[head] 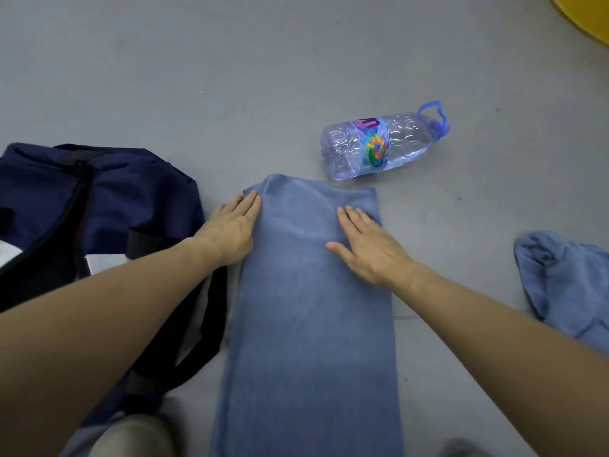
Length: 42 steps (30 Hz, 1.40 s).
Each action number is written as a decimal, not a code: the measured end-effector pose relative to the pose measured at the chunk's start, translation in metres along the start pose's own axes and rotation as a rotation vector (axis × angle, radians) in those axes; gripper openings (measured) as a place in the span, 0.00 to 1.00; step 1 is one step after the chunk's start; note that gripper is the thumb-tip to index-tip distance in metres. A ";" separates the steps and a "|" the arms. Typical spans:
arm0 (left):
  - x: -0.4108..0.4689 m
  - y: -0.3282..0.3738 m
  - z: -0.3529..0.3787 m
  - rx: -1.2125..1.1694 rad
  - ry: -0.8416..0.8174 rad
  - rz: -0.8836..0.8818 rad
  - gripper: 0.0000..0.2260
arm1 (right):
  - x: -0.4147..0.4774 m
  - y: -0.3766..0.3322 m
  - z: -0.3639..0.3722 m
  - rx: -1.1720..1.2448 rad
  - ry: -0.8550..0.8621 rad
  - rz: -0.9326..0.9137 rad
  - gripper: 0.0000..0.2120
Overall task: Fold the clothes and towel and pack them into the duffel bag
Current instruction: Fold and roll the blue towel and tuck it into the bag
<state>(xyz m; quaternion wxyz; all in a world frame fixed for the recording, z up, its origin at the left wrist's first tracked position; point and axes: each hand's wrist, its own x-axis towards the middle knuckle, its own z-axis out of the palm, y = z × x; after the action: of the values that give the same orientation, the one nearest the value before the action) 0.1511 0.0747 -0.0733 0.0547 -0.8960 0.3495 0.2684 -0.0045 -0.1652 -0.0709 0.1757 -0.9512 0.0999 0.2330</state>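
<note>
Head view: left hand [230, 232] released, flat against left edge of towel [309, 324]; right hand [372, 252] released, flat atop towel; duffel bag [131, 192] leftward on floor [263, 61].

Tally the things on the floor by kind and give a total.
Blue cloths: 2, the towel and a crumpled cloth
Bag: 1
Bottle: 1
Yellow object, cut off at the corner: 1
Total: 5
</note>
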 end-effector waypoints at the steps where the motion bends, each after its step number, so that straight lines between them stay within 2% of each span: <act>1: 0.002 -0.006 0.002 0.018 0.025 0.003 0.29 | 0.000 0.007 0.003 -0.030 0.008 -0.013 0.37; 7: 0.010 -0.025 0.000 0.050 0.081 -0.046 0.33 | -0.004 0.034 0.017 -0.116 0.098 -0.036 0.48; 11: 0.012 -0.023 0.005 0.074 0.133 -0.090 0.30 | -0.006 0.042 0.020 -0.152 0.130 -0.074 0.43; 14: 0.005 -0.015 0.008 -0.010 0.217 -0.121 0.28 | -0.009 0.038 0.022 -0.187 0.182 -0.086 0.39; 17: -0.015 0.003 0.024 -0.103 0.303 -0.023 0.27 | -0.023 0.020 0.036 -0.202 0.225 -0.159 0.36; 20: -0.054 0.026 0.051 -0.074 0.352 0.077 0.28 | -0.061 0.008 0.071 -0.246 0.217 -0.304 0.35; 22: -0.085 0.038 0.070 0.033 0.324 0.179 0.26 | -0.092 0.009 0.091 -0.293 0.216 -0.358 0.35; 24: -0.112 0.044 0.089 0.139 0.238 0.254 0.30 | -0.122 0.014 0.105 -0.328 0.199 -0.401 0.36; 26: -0.132 0.039 0.104 0.188 0.184 0.231 0.34 | -0.144 0.018 0.112 -0.351 0.160 -0.432 0.37; 30: -0.150 0.017 0.114 0.247 0.176 0.195 0.37 | -0.165 0.024 0.111 -0.391 0.080 -0.325 0.37; 32: -0.167 0.023 0.117 0.238 0.187 0.182 0.37 | -0.172 0.020 0.108 -0.374 0.058 -0.228 0.37; 34: -0.192 0.039 0.126 0.224 0.185 0.190 0.36 | -0.186 0.007 0.109 -0.376 0.035 -0.210 0.38; 39: -0.281 0.069 0.154 0.213 0.108 0.514 0.34 | -0.273 -0.027 0.132 -0.340 0.005 -0.392 0.38; 42: -0.311 0.075 0.157 0.199 0.031 0.678 0.34 | -0.318 -0.029 0.159 -0.344 -0.113 -0.468 0.46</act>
<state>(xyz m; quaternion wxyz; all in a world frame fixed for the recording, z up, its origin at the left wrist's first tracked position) -0.1574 0.2487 -0.0383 0.0441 -0.7231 0.6524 0.2225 -0.3389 -0.0433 -0.0423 0.0661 -0.9498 -0.1728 0.2521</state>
